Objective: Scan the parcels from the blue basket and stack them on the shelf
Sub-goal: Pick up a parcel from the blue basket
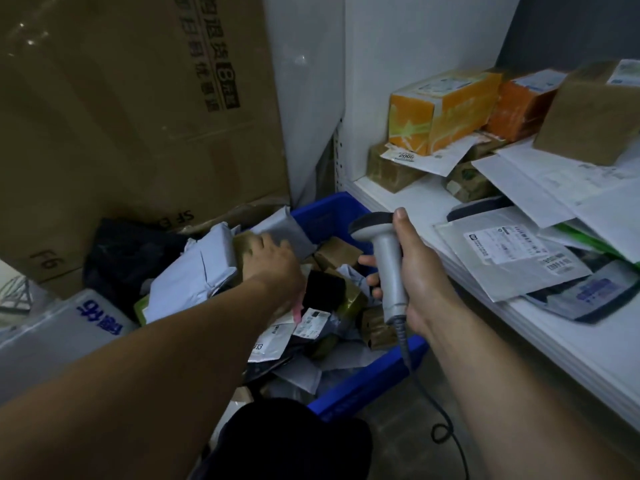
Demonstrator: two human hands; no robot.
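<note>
The hands are both holding: the left hand (273,263) is gripping a brown parcel (245,247) in the blue basket (363,384), the right hand (420,271) is clasping the scanner (389,251) beside the shelf (398,199).
</note>
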